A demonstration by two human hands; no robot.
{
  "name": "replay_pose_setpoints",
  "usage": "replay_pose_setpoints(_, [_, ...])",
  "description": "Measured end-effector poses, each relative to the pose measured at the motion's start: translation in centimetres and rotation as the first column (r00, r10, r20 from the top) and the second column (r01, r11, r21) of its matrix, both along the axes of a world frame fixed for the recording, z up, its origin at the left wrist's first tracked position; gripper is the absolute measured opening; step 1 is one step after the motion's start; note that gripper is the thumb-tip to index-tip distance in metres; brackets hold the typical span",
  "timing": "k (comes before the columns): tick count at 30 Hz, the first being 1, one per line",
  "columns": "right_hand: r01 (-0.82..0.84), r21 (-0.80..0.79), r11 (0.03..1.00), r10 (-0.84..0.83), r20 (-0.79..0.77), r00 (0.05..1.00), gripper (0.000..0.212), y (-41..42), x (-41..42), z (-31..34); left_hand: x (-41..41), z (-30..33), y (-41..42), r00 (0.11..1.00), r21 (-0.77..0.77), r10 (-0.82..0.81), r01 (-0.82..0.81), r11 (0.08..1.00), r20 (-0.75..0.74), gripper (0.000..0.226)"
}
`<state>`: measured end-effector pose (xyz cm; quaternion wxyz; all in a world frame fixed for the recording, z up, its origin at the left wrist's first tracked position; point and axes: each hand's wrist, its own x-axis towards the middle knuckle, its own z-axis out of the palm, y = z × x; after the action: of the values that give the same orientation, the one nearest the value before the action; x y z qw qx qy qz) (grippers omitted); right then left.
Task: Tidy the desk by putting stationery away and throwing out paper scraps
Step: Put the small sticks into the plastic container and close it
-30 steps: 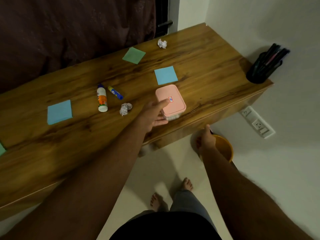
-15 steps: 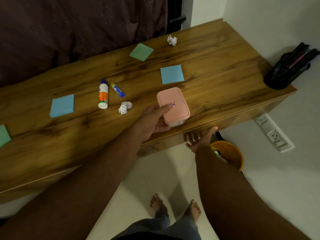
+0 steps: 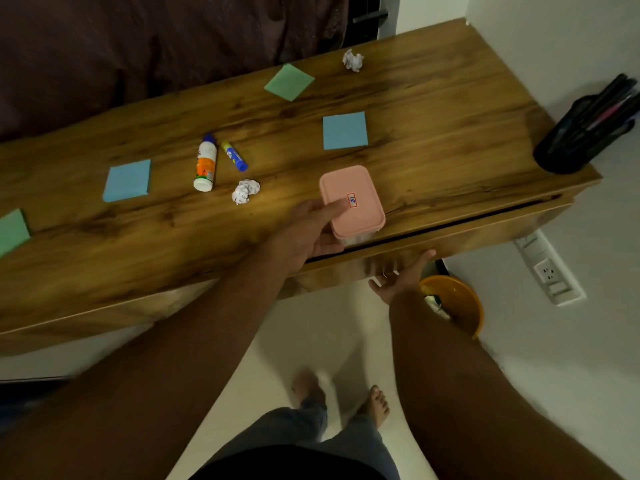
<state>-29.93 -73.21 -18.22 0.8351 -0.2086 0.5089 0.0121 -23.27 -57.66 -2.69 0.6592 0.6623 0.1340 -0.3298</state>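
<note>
A pink lidded box (image 3: 356, 188) sits at the desk's (image 3: 450, 109) front edge. My left hand (image 3: 308, 233) grips its near end, index finger lying on the lid and thumb against the side. My right hand (image 3: 398, 278) is below the desk edge, palm up, with its fingers against the drawer front (image 3: 467, 237); a dark gap shows above the drawer. On the desk lie two crumpled paper balls (image 3: 246, 191) (image 3: 353, 59), a white glue bottle (image 3: 205, 163), a blue glue stick (image 3: 234, 156), blue sticky notes (image 3: 345, 130) (image 3: 127, 180) and green ones (image 3: 289, 81) (image 3: 12, 230).
A black pen holder (image 3: 571, 140) full of pens stands at the desk's right corner. An orange bin (image 3: 457, 303) sits on the floor under that end, beside a wall socket (image 3: 547, 271). A dark curtain hangs behind the desk. My feet are on the pale floor.
My right hand rose from the orange bin to the drawer front. My left hand closed further round the pink box. A dark gap appeared above the drawer.
</note>
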Motion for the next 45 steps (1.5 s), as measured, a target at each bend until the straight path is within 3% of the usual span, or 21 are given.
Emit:
replay_pose_setpoints(3, [-0.009, 0.017, 1.0, 0.008, 0.015, 1.0, 0.105, -0.2, -1.8, 0.3, -0.5, -0.2, -0.4, 1.0, 0.008, 0.008, -0.008, 1.0, 0.006, 0.049])
replay_pose_setpoints(7, [-0.027, -0.022, 0.999, 0.026, -0.027, 0.999, 0.113, -0.8, -4.4, -0.9, -1.6, -0.7, -1.3, 1.0, 0.007, -0.004, 0.004, 1.0, -0.008, 0.045])
replay_pose_setpoints(9, [-0.071, -0.161, 0.984, 0.056, -0.095, 0.994, 0.103, -1.4, -5.7, -0.8, -2.3, -0.9, -1.8, 1.0, 0.004, -0.01, 0.01, 1.0, -0.015, 0.045])
replay_pose_setpoints(10, [-0.099, -0.317, 0.943, 0.043, -0.177, 0.983, 0.091, -1.7, -6.5, 0.0, -2.6, -1.0, -2.1, 1.0, 0.0, -0.014, 0.014, 1.0, -0.016, 0.045])
replay_pose_setpoints(11, [-0.114, -0.526, 0.843, -0.035, -0.265, 0.964, 0.077, -2.1, -7.1, 1.1, -2.9, -1.2, -2.4, 1.0, -0.003, -0.016, 0.016, 1.0, -0.016, 0.046])
replay_pose_setpoints(12, [-0.148, -0.723, 0.675, -0.142, -0.324, 0.935, 0.062, -2.7, -7.5, 2.3, -3.2, -1.4, -2.6, 1.0, -0.005, -0.017, 0.017, 1.0, -0.017, 0.048])
replay_pose_setpoints(14, [-0.249, -0.941, 0.23, -0.251, -0.304, 0.919, 0.039, -4.2, -8.2, 5.0, -3.8, -1.6, -3.0, 0.999, -0.009, -0.021, 0.021, 1.0, -0.028, 0.049])
replay_pose_setpoints(16, [-0.317, -0.921, -0.225, -0.087, -0.305, 0.948, 0.032, -5.1, -8.4, 6.8, -4.5, -1.8, -3.8, 0.999, -0.009, -0.022, 0.021, 1.0, -0.032, 0.048])
replay_pose_setpoints(17, [-0.322, -0.86, -0.395, 0.029, -0.362, 0.932, 0.027, -5.4, -8.1, 7.1, -4.8, -1.8, -4.1, 0.999, -0.014, -0.014, 0.013, 1.0, -0.033, 0.047])
replay_pose_setpoints(18, [-0.336, -0.79, -0.514, 0.124, -0.455, 0.882, 0.023, -5.6, -7.9, 7.2, -5.1, -1.8, -4.6, 0.999, -0.022, -0.005, 0.004, 1.0, -0.037, 0.046])
replay_pose_setpoints(20, [-0.407, -0.661, -0.631, 0.245, -0.667, 0.703, 0.024, -5.7, -7.9, 7.7, -5.7, -1.9, -5.3, 0.999, -0.034, -0.007, 0.005, 0.999, -0.045, 0.044])
replay_pose_setpoints(22, [-0.472, -0.582, -0.662, 0.307, -0.785, 0.538, 0.026, -5.6, -8.6, 8.1, -6.2, -2.1, -6.0, 0.999, -0.035, -0.034, 0.033, 0.999, -0.04, 0.046])
replay_pose_setpoints(23, [-0.485, -0.573, -0.661, 0.325, -0.801, 0.504, 0.026, -5.6, -9.1, 8.4, -6.4, -2.2, -6.3, 0.998, -0.028, -0.051, 0.05, 0.998, -0.035, 0.048])
replay_pose_setpoints(28, [-0.509, -0.554, -0.659, 0.334, -0.822, 0.461, 0.025, -5.7, -10.3, 9.0, -7.4, -3.8, -7.3, 0.994, 0.036, -0.105, 0.106, 0.994, -0.017, 0.051])
replay_pose_setpoints(31, [-0.477, -0.6, -0.642, 0.372, -0.788, 0.491, 0.021, -6.4, -11.3, 8.1, -8.1, -5.4, -8.0, 0.991, 0.086, -0.13, 0.132, 0.988, -0.031, 0.051])
replay_pose_setpoints(37, [-0.536, -0.692, -0.484, 0.439, -0.722, 0.535, 0.02, -9.8, -11.9, 9.1, -9.6, -7.8, -9.8, 0.976, 0.078, -0.157, 0.17, 0.982, -0.149, 0.046])
replay_pose_setpoints(39, [-0.617, -0.701, -0.359, 0.45, -0.709, 0.543, 0.018, -11.1, -10.9, 9.4, -10.0, -8.4, -10.5, 0.971, 0.075, -0.16, 0.176, 0.982, -0.178, 0.048])
replay_pose_setpoints(42, [-0.699, -0.669, -0.253, 0.521, -0.703, 0.485, 0.018, -12.6, -9.3, 8.9, -10.5, -9.4, -11.8, 0.968, 0.079, -0.175, 0.191, 0.978, -0.18, 0.046])
replay_pose_setpoints(45, [-0.734, -0.606, -0.306, 0.557, -0.739, 0.378, 0.02, -13.1, -8.5, 8.0, -10.9, -10.3, -13.0, 0.975, 0.095, -0.178, 0.192, 0.977, -0.136, 0.047])
